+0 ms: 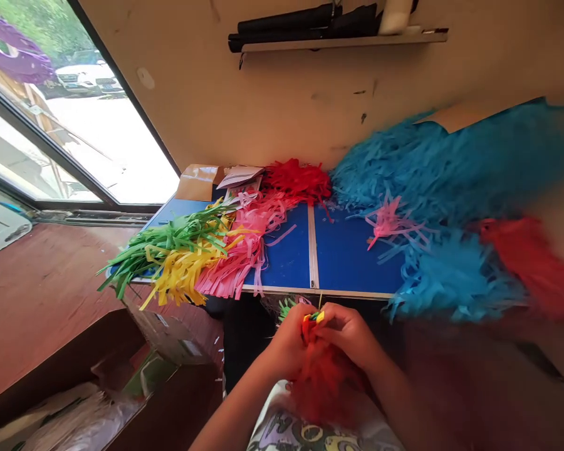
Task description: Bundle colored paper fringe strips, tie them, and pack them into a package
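Your left hand (289, 344) clasps the bunched top of the red fringed tassel (324, 382), just off the near edge of the blue bench (286, 270), while your right hand (350, 329) seems, through some blur, to pinch the yellow and green strips (316, 316) there. A slack left grip could let the fringe fan loose; too hard a tug could tear the strips.

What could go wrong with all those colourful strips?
The red bundle in the left hand could loosen if the right hand, at its yellow-and-green top, slips. The green fringe and yellow fringe overhang the table, so a nudge might drop them. The pink tuft touches the blue fringe and might tangle with it.
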Tool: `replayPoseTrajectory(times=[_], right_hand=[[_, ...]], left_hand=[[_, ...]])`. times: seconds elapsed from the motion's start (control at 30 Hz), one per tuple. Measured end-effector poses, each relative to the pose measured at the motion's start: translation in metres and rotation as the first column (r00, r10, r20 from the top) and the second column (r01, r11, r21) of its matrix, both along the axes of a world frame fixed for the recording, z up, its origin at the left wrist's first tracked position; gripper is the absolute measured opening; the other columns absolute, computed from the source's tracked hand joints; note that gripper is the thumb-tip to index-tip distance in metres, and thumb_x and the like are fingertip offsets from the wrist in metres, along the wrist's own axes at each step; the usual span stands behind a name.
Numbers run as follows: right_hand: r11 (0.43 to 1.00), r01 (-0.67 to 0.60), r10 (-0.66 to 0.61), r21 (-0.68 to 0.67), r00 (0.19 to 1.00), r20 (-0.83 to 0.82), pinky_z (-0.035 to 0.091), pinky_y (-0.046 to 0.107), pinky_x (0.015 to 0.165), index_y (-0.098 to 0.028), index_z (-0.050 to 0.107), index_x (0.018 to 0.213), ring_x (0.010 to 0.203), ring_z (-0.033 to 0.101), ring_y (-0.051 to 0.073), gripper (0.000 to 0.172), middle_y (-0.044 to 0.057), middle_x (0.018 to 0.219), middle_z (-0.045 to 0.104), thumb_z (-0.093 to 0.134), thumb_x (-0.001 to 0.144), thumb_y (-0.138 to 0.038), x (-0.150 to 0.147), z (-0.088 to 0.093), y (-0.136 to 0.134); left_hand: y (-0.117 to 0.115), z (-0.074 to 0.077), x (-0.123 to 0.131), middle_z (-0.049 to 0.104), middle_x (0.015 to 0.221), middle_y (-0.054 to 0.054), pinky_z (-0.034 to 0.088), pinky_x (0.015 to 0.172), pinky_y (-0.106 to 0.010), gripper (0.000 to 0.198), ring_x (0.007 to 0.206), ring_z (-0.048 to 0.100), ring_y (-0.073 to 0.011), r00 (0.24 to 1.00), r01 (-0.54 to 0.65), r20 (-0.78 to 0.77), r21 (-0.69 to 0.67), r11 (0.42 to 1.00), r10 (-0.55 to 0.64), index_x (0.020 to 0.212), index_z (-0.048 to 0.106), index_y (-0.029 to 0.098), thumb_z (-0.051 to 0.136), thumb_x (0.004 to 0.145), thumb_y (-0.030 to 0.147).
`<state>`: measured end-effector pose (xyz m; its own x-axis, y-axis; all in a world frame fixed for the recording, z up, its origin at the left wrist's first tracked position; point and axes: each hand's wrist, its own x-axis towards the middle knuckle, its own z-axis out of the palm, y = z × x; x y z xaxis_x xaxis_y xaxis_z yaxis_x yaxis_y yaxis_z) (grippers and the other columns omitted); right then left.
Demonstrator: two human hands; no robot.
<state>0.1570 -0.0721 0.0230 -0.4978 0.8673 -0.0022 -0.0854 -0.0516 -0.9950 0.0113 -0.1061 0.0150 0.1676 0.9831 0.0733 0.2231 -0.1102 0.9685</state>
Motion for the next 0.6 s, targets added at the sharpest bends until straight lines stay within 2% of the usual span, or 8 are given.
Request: replayPoseTrajectory(times=[0.1,0.17,0.23,0.3,0.37,0.43,0.5,0.6], right_hand=[[0.999,-0.027,0.022,0.044,0.995,0.095,0.045,0.024,0.063,-0.018,0.060,0.071,0.068,0.057,0.013,0.015,0.000,0.073,0.060,0.068,0.069,-0.031,0.007,0.006,0.009],[0.981,0.003,-0.065,0.194,0.946,0.318,0.047,0.025,0.064,-0.019,0.061,0.074,0.070,0.059,0.014,0.014,0.001,0.075,0.061,0.062,0.073,-0.033,0.017,0.013,0.026],[0.919,0.030,-0.262,0.393,0.791,0.552,0.049,0.025,0.067,-0.020,0.062,0.076,0.072,0.060,0.015,0.013,0.002,0.079,0.063,0.056,0.078,-0.031,0.033,0.019,0.053],[0.869,0.050,-0.403,0.492,0.648,0.646,0.049,0.029,0.072,-0.019,0.065,0.085,0.075,0.061,0.016,0.013,0.005,0.090,0.063,0.054,0.079,-0.025,0.050,0.022,0.086],[0.847,0.067,-0.472,0.528,0.552,0.687,0.048,0.035,0.078,-0.017,0.062,0.104,0.080,0.061,0.020,0.027,0.010,0.108,0.060,0.051,0.080,-0.019,0.064,0.021,0.122],[0.834,0.051,-0.507,0.550,0.466,0.725,0.045,0.038,0.084,-0.017,0.057,0.117,0.095,0.059,0.024,0.036,0.013,0.119,0.054,0.048,0.082,-0.017,0.073,0.017,0.158],[0.831,0.012,-0.514,0.556,0.400,0.759,0.043,0.039,0.088,-0.017,0.054,0.121,0.106,0.054,0.026,0.038,0.013,0.125,0.051,0.046,0.084,-0.015,0.075,0.014,0.191],[0.835,-0.043,-0.505,0.549,0.336,0.795,0.043,0.042,0.090,-0.018,0.052,0.120,0.108,0.052,0.024,0.034,0.011,0.127,0.049,0.049,0.086,-0.019,0.067,0.008,0.233]], left_hand=[[0.001,0.001,-0.004,0.049,0.077,-0.001,0.039,0.062,-0.026,0.021,0.069,0.047,-0.0148,0.998,-0.025,-0.056,0.014,1.000,0.026,0.086,0.050,0.017,0.060,0.069,0.023],[0.002,0.000,-0.007,0.050,0.078,-0.002,0.040,0.063,-0.026,0.017,0.071,0.048,-0.0155,0.996,-0.031,-0.086,0.016,0.999,0.033,0.084,0.049,0.018,0.058,0.070,0.021],[0.002,-0.001,-0.011,0.050,0.077,-0.002,0.040,0.064,-0.027,0.014,0.071,0.048,-0.0159,0.992,-0.032,-0.122,0.018,0.999,0.034,0.083,0.049,0.018,0.055,0.071,0.020],[0.002,-0.004,-0.015,0.049,0.076,-0.002,0.040,0.064,-0.028,0.009,0.071,0.047,-0.0162,0.986,-0.033,-0.160,0.026,0.999,0.037,0.079,0.048,0.018,0.052,0.072,0.019],[0.002,-0.008,-0.018,0.048,0.075,-0.002,0.039,0.064,-0.028,0.005,0.070,0.046,-0.0164,0.983,-0.039,-0.178,0.032,0.999,0.044,0.075,0.046,0.018,0.050,0.072,0.019],[0.002,-0.013,-0.021,0.048,0.075,-0.003,0.039,0.064,-0.028,0.003,0.070,0.045,-0.0164,0.985,-0.036,-0.165,0.033,0.999,0.041,0.074,0.045,0.018,0.048,0.072,0.018],[0.002,-0.017,-0.024,0.049,0.077,-0.003,0.040,0.065,-0.029,0.005,0.070,0.045,-0.0163,0.989,-0.034,-0.143,0.023,0.999,0.037,0.076,0.047,0.018,0.048,0.071,0.017],[0.005,-0.024,-0.030,0.051,0.078,-0.003,0.040,0.066,-0.028,0.010,0.072,0.047,-0.0166,0.988,-0.067,-0.140,0.012,0.998,0.068,0.079,0.050,0.017,0.050,0.069,0.016]])
